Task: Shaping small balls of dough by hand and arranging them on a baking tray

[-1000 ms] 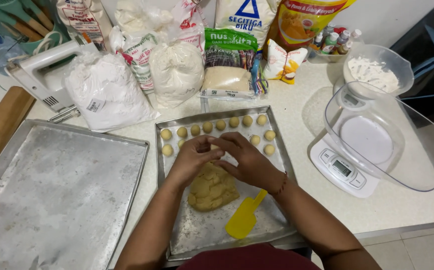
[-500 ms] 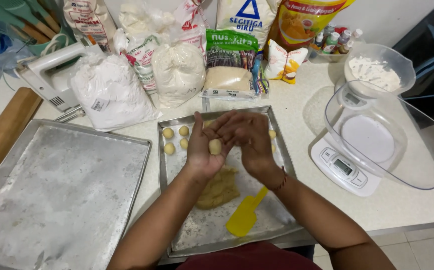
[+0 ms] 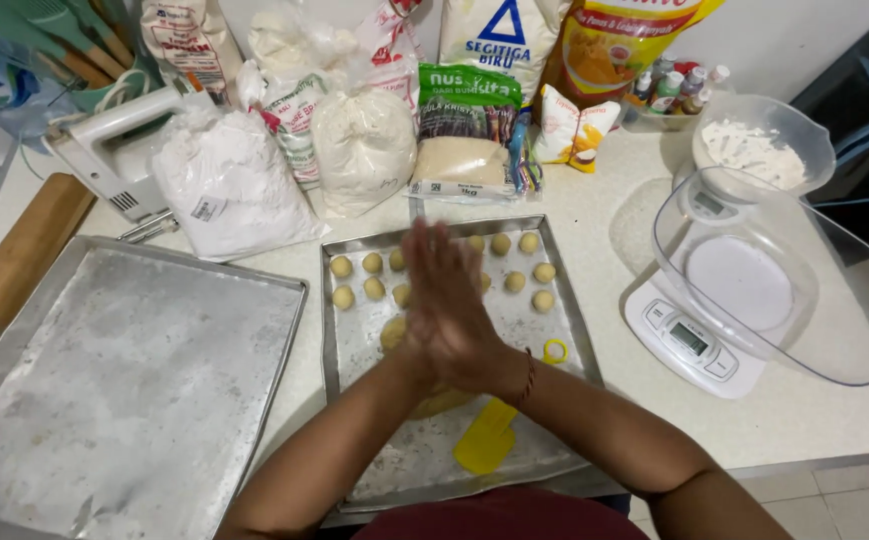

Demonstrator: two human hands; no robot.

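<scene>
My right hand (image 3: 451,300) lies flat, palm to palm, over my left hand (image 3: 414,345), of which only an edge shows. They hover above the small baking tray (image 3: 564,400). The dough piece seen in my left palm earlier is hidden between them. Several small dough balls (image 3: 514,282) stand in rows at the tray's far end. A lump of yellow dough (image 3: 393,333) lies on the tray under my wrists, mostly covered. A yellow spatula (image 3: 484,450) rests near the tray's front edge.
A large bare baking tray (image 3: 124,380) sits to the left, with a rolling pin (image 3: 14,260) beyond it. Bags of flour (image 3: 229,185), a hand mixer (image 3: 114,150) and packets line the back. A white scale (image 3: 689,340) with a clear bowl (image 3: 784,290) stands at right, behind it a bowl of flour (image 3: 759,150).
My hands left the dough lump with a small piece, showed it in my left palm, and have now closed flat over it.
</scene>
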